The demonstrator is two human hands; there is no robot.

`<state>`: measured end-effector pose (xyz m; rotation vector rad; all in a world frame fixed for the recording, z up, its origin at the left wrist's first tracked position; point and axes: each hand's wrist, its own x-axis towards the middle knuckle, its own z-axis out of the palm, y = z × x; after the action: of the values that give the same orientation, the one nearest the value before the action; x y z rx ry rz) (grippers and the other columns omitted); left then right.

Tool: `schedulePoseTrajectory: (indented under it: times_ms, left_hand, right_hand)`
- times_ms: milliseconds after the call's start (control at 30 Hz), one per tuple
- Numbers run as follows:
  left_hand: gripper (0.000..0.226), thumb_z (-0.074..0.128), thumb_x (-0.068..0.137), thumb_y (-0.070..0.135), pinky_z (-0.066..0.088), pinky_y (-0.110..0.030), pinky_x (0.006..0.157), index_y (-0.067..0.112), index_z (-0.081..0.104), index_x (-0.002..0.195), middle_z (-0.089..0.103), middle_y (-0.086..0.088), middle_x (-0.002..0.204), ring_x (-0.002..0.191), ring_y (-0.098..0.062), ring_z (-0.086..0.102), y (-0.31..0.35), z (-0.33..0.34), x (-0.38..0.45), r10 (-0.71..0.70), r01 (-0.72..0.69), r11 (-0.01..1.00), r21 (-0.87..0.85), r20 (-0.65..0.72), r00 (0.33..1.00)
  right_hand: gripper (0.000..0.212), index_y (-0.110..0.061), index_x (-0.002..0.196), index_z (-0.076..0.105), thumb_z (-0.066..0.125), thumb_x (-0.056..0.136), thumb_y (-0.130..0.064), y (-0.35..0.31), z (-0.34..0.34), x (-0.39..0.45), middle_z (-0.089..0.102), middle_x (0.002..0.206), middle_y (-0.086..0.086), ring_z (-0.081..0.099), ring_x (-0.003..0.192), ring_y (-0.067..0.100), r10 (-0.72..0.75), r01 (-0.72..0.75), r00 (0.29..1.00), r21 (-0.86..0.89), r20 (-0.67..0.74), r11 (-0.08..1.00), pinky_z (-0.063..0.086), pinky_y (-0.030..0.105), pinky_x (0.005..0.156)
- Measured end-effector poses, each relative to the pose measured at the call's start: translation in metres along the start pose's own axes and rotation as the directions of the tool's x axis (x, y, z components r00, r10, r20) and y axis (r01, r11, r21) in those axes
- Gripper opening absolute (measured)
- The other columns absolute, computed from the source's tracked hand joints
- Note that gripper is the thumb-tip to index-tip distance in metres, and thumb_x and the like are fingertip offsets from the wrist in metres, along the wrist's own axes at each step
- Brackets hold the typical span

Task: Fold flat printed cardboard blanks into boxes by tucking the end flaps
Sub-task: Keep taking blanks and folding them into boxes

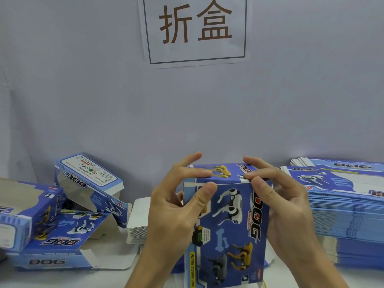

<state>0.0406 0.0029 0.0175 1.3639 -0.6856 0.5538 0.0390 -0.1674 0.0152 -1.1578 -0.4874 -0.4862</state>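
Here, reading from the left, I see folded boxes [62, 204] lying tumbled on the bench [104, 279], some with flaps hanging loose, and just right of them a white card stack [138, 221]. On the wall behind hangs a sign [196, 30].

My left hand [176, 204] holds the upright box [226, 225] at its top left corner: the thumb presses the front panel just under the top edge, and the fingers reach over onto the closed top flap. My right hand [278, 200] mirrors it at the top right corner, thumb on the front and fingers curled over the top. Both hands are occupied with this box, which stands on the bench in the centre, its printed front facing me.

As I judge it, the step is seating the top flap's tuck tongue. A pale strip shows along the top left edge, so that side may not be fully home. To do it well I would keep the thumbs bracing the front panel so it cannot bow, press down evenly along the flap's front edge with the fingers, and work from the corners inward so the tongue slides behind the panel without creasing. Squeezing too hard could skew the box.

Far right, the blanks [342, 215] sit in a tall stack.
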Motion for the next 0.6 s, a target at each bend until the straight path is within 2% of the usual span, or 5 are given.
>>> schedulePoseTrajectory:
  times_ms: [167, 267, 367, 500, 600]
  left_hand:
    - [0.021, 0.079, 0.081, 0.037, 0.062, -0.042, 0.07, 0.029, 0.071, 0.099, 0.052, 0.015, 0.144, 0.116, -0.03, 0.066, -0.0027, -0.0038, 0.0004, -0.018, 0.022, 0.996, -0.092, 0.037, 0.999]
    - [0.011, 0.078, 0.08, 0.033, 0.056, -0.027, 0.06, 0.027, 0.075, 0.089, 0.056, 0.015, 0.141, 0.095, -0.024, 0.069, -0.0023, -0.0047, 0.0019, 0.007, -0.006, 1.0, -0.027, 0.026, 1.0]
    - [0.012, 0.076, 0.074, 0.031, 0.05, -0.021, 0.059, 0.024, 0.077, 0.084, 0.06, 0.014, 0.138, 0.081, -0.013, 0.068, -0.0033, -0.0035, 0.0028, 0.026, -0.026, 0.999, 0.02, 0.004, 1.0]
    - [0.019, 0.081, 0.076, 0.038, 0.061, -0.039, 0.072, 0.031, 0.074, 0.092, 0.057, 0.016, 0.138, 0.121, -0.021, 0.062, -0.0031, -0.0036, 0.0021, 0.005, -0.006, 0.999, 0.039, 0.013, 1.0]
    - [0.035, 0.079, 0.069, 0.048, 0.062, -0.041, 0.076, 0.041, 0.069, 0.102, 0.054, 0.024, 0.137, 0.122, -0.021, 0.061, -0.001, -0.0065, 0.0041, -0.001, 0.0, 0.99, 0.144, 0.001, 1.0]
  right_hand:
    - [0.045, -0.02, 0.084, 0.076, 0.084, 0.061, -0.057, 0.0011, 0.0015, 0.0008, 0.065, 0.126, -0.001, 0.067, 0.109, 0.029, -0.045, 0.044, 0.999, -0.045, -0.01, 0.998, 0.06, 0.042, 0.071]
    - [0.031, -0.02, 0.083, 0.076, 0.081, 0.068, -0.047, 0.0025, -0.0009, 0.0014, 0.065, 0.125, -0.001, 0.068, 0.107, 0.029, -0.044, 0.042, 0.999, -0.051, -0.024, 0.998, 0.06, 0.039, 0.07]
    - [0.042, -0.02, 0.084, 0.076, 0.083, 0.063, -0.056, 0.003, -0.0021, 0.0012, 0.065, 0.126, -0.001, 0.068, 0.107, 0.028, -0.032, 0.03, 0.999, -0.058, -0.02, 0.998, 0.06, 0.039, 0.07]
    - [0.046, -0.02, 0.087, 0.076, 0.084, 0.061, -0.057, 0.001, -0.0003, 0.0015, 0.065, 0.126, -0.002, 0.069, 0.105, 0.025, -0.013, 0.013, 1.0, -0.018, -0.012, 1.0, 0.059, 0.034, 0.067]
    - [0.041, -0.022, 0.098, 0.074, 0.081, 0.071, -0.052, 0.001, 0.0026, 0.0014, 0.069, 0.118, -0.003, 0.072, 0.1, 0.027, -0.023, 0.023, 1.0, -0.054, 0.003, 0.998, 0.061, 0.039, 0.067]
